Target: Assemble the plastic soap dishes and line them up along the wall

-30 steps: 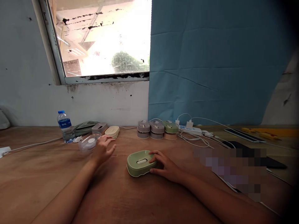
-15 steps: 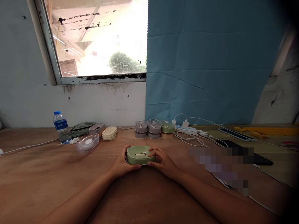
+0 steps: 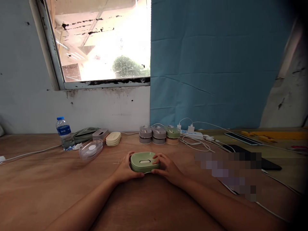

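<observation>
A green oval box (image 3: 141, 166) with a lid sits in front of me on the wooden table (image 3: 144, 205). A pale, slot-shaped piece lies in the middle of its lid. My left hand (image 3: 125, 168) grips the box's left end, thumb along the near side. At the right end, my right hand (image 3: 167, 166) holds it with the thumb low on the near side and fingers over the lid's edge. The far side and underside of the box are hidden.
Along the back stand a water bottle (image 3: 64, 134), a green pouch (image 3: 84, 134), a clear plastic cover (image 3: 90, 149), stacked cream lids (image 3: 113, 138) and several stacked oval boxes (image 3: 158, 133). To the right are a power strip (image 3: 192, 133), white cables (image 3: 196, 144) and a phone (image 3: 243, 138).
The view has tilted slightly, so the background sits a little lower. Both hands keep their hold on the green box, which shows almost no movement.
</observation>
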Motion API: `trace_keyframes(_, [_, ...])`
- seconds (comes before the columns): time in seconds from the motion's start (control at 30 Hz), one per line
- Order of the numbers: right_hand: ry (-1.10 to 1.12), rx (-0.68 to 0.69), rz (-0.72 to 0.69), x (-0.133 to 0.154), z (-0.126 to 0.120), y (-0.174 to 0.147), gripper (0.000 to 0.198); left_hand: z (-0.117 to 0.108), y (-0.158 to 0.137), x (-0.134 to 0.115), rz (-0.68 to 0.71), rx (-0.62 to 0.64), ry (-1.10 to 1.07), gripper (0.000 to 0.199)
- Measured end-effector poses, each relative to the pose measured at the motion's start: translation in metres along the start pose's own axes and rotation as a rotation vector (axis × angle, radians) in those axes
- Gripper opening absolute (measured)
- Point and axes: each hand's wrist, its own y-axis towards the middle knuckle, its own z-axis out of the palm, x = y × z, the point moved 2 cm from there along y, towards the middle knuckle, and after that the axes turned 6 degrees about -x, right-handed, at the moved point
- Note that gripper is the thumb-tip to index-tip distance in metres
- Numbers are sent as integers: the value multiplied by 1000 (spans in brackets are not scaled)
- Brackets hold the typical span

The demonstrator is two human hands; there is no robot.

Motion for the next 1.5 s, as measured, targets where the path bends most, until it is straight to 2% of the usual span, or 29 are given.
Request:
trace_keyframes(0.17, [21,-92,17,-4,-3,3,19,-3,2,2,21,-4,78,91])
trace_keyframes(0.33, [86,-215,108,-16,-6,5,20,-1,-1,1,23,-4,238,96])
trace_keyframes(0.47, [99,-267,124,-23,-5,5,21,11,-6,-9,50,-52,357,97])
trace_keyframes(0.63, [108,-311,109,-26,-4,5,23,31,-7,-16,74,-25,294,84])
trace_keyframes(0.67, [121,-313,113,-26,-4,5,24,32,-6,-15,76,-61,280,85])
trace_keyframes(0.73, [132,-311,118,-25,-5,4,24,29,-5,-14,118,-210,286,87])
trace_keyframes(0.8, [128,-307,119,-22,-5,5,24,20,-5,-17,224,-374,344,85])
trace_keyframes(0.83, [136,-302,119,-20,-6,5,23,15,-5,-21,293,-409,388,81])
trace_keyframes(0.9, [175,-279,119,-17,-6,4,23,5,-6,-30,434,-349,484,66])
trace_keyframes(0.97, [207,-242,112,-14,-6,4,22,-4,-8,-39,546,-203,560,48])
trace_keyframes(1.07, [168,-199,86,-10,-7,3,21,-11,-11,-49,616,-43,572,34])
trace_keyframes(1.17, [117,-173,51,-11,-8,2,20,-11,-14,-54,566,58,522,29])
trace_keyframes(1.27, [45,-175,46,-14,-7,2,25,-9,-14,-52,503,96,499,25])
trace_keyframes(1.4, [-30,-220,145,-21,-7,3,38,-22,-5,-40,425,47,545,20])
trace_keyframes(1.5, [-43,-228,190,-23,-7,4,29,-45,4,-26,300,-24,674,19])
